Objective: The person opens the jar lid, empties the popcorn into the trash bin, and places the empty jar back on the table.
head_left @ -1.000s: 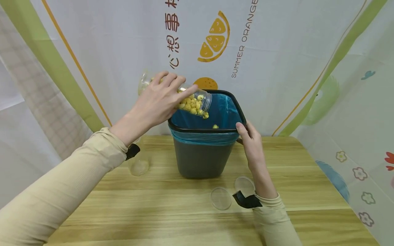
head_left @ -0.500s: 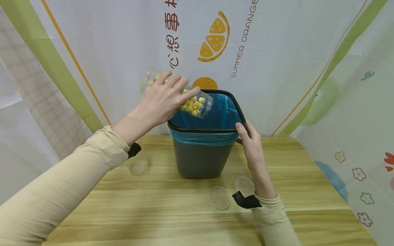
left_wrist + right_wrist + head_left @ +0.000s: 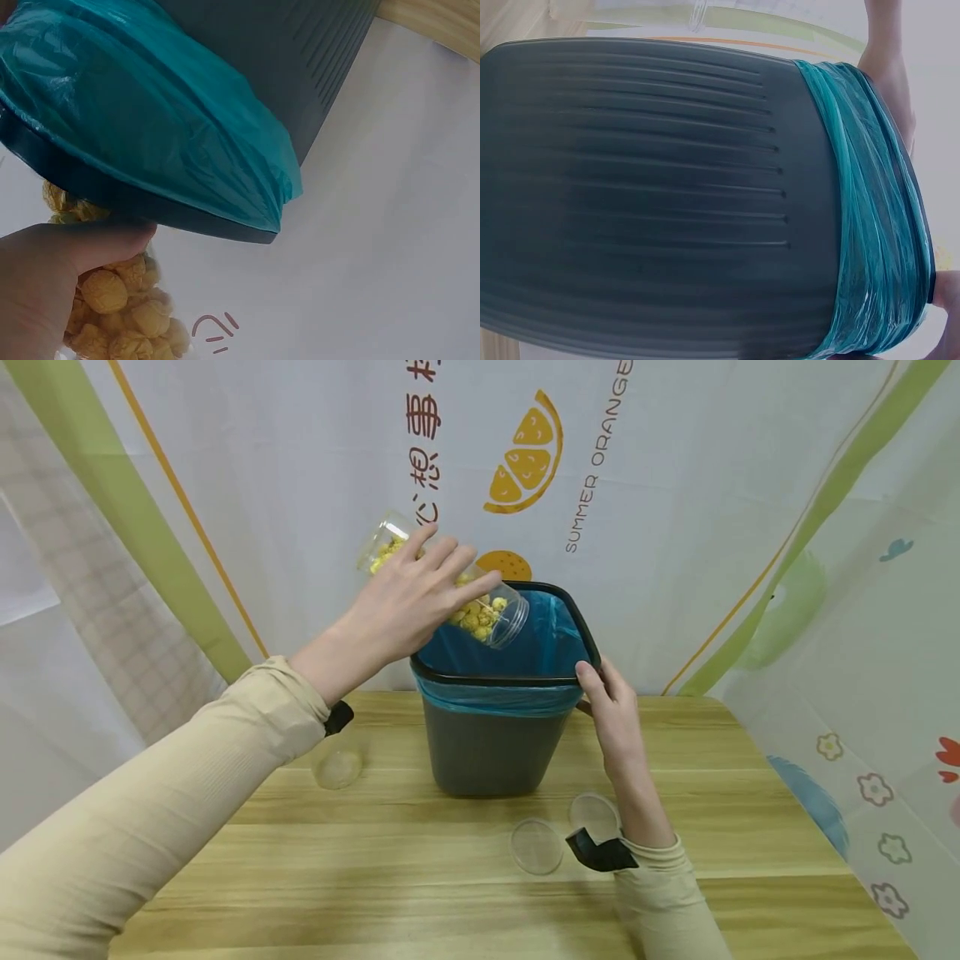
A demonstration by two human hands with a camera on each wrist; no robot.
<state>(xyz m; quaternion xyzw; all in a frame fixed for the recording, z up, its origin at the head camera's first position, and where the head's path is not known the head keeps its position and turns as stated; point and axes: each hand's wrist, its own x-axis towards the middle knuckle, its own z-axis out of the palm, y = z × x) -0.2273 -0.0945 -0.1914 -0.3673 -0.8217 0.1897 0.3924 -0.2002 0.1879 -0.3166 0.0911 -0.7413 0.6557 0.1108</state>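
My left hand (image 3: 416, 589) grips a clear plastic jar (image 3: 516, 620) part full of yellow popcorn balls (image 3: 480, 617). Its base is up at the left, and its uncovered mouth tilts down over a dark grey trash bin (image 3: 491, 756). A blue bag (image 3: 555, 618) lines the bin and folds over beneath its black rim. At the rim's right corner, my right hand (image 3: 618, 718) holds on, thumb on the near edge. In the left wrist view, my thumb (image 3: 112, 244) lies across the jar just beside the rim. The bin's bottom is hidden.
Two clear round lids, one nearer (image 3: 536, 846) and one by my right wrist (image 3: 594, 814), lie on the wooden table (image 3: 420, 893). Another clear jar (image 3: 337, 768) stands left of the bin. A printed white curtain (image 3: 675, 485) hangs close behind.
My left hand has risen slightly and shifted right, tipping the jar more steeply. A popcorn ball at its mouth and another lower in the bin have dropped from sight. The right hand stays put.
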